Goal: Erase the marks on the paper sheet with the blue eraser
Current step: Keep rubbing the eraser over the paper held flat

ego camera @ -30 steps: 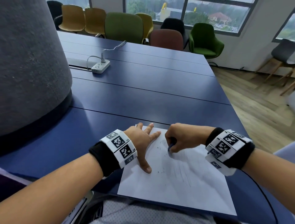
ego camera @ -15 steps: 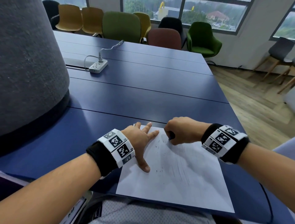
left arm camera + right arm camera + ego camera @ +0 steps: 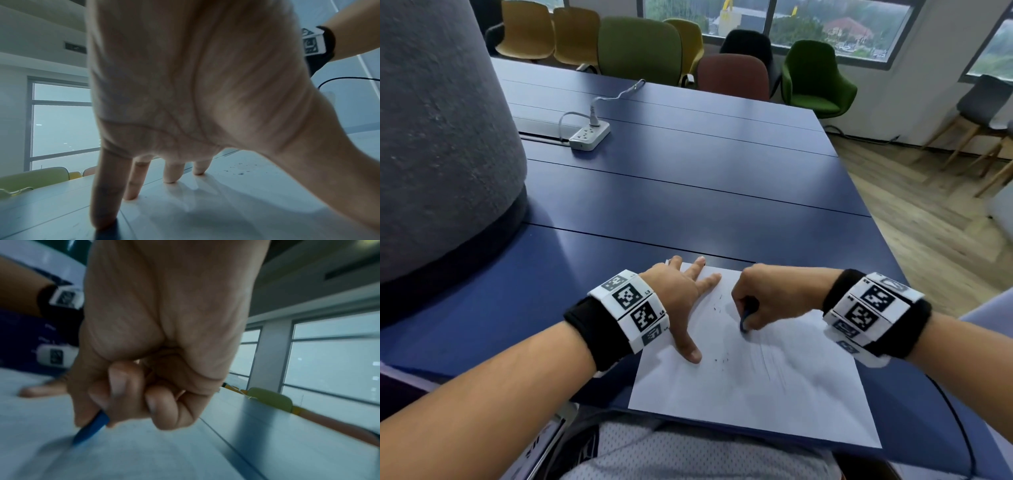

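A white paper sheet [image 3: 753, 387] lies at the near edge of the blue table, with faint pencil strokes [image 3: 770, 366] and dark eraser crumbs [image 3: 720, 359] on it. My right hand [image 3: 763, 301] pinches the blue eraser [image 3: 743, 323] and presses its tip onto the upper middle of the sheet; the right wrist view shows the eraser [image 3: 92, 428] slanting down from the fingers to the paper. My left hand [image 3: 681, 301] lies flat, fingers spread, pressing the sheet's upper left corner. Its fingertips [image 3: 131, 194] touch the paper [image 3: 226, 211].
A large grey felt column [image 3: 438, 137] stands on the table at the left. A white power strip [image 3: 589, 134] with its cable lies farther back. Chairs [image 3: 640, 51] line the table's far edge. The table [image 3: 688, 205] ends at the right over wooden floor.
My right hand with the eraser moved up the sheet, away from me, then came back toward me. The left hand has kept its place on the corner.
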Tool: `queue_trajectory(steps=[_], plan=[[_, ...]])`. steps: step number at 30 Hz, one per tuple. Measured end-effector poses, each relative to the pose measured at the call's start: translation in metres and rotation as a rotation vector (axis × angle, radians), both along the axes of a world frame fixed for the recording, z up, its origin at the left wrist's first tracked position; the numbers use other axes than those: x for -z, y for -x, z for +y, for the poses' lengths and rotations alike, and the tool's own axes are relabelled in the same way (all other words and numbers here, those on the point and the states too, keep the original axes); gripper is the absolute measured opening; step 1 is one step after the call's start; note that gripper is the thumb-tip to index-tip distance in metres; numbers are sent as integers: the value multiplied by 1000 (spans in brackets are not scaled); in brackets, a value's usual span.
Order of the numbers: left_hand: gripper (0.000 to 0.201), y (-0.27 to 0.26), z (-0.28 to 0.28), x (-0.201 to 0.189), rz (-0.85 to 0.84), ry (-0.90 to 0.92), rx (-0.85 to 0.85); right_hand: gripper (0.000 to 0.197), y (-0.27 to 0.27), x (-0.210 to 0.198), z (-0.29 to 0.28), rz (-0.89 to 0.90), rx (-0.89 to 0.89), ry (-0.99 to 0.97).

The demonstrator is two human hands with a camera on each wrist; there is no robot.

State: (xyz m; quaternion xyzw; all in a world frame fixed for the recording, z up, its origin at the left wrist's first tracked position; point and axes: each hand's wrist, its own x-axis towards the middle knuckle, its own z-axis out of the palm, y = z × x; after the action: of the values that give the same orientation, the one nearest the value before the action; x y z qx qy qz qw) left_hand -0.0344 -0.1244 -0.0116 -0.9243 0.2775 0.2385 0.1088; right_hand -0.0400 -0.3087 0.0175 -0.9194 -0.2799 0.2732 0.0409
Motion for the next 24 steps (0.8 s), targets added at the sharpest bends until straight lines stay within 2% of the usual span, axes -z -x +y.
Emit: queue_trajectory(steps=[3,5,8,9,13,15,19,22,24], plan=[[139,1,0,1,-5,9,0,15,-1,3,0,-169,24,7],[140,1,0,1,-7,6,3,15,9,6,4,-118,-26,11],[141,0,-1,1,-3,-2,6,15,17,2,11,94,-76,14],[141,0,-1,1,-1,-5,6,16,13,2,10,94,-60,8],[140,1,0,2,-12,13,4,15,-3,3,6,-101,44,-39],[140,0,0,2,-7,8,1,15,7,5,8,-77,7,-42],[141,1,-2,0,8,-2,-4,20,21,4,14,105,-71,-14],[140,0,-1,1,0,6,-3,19,8,3,10,-25,2,-54],[141,0,0,2,-7,14,1,17,11,5,10,-27,12,-73]])
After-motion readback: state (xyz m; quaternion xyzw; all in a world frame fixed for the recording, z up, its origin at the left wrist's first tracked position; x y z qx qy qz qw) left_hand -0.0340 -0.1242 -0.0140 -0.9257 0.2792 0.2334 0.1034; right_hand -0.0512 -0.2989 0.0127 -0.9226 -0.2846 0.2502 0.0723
